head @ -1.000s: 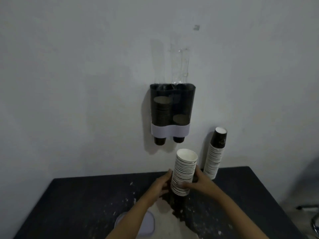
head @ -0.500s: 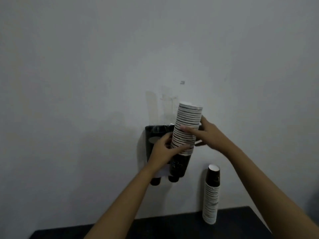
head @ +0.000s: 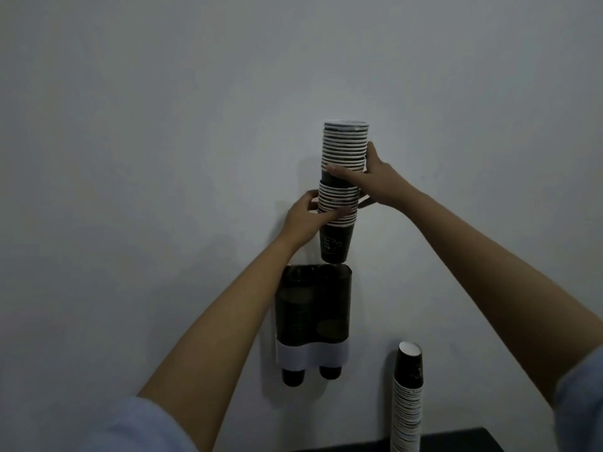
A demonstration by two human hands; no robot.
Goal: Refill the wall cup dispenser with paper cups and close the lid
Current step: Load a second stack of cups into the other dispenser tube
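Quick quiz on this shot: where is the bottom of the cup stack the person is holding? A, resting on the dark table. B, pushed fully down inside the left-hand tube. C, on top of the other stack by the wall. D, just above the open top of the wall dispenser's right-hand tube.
D: both the left hand and right hand grip the cup stack, whose lowest cup hangs right over the dispenser rim on its right side.

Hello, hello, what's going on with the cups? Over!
Left hand and right hand both gripping the cup stack. Stack bottom just above the dispenser's open right tube. Nothing blocking. Spare stack waits right.
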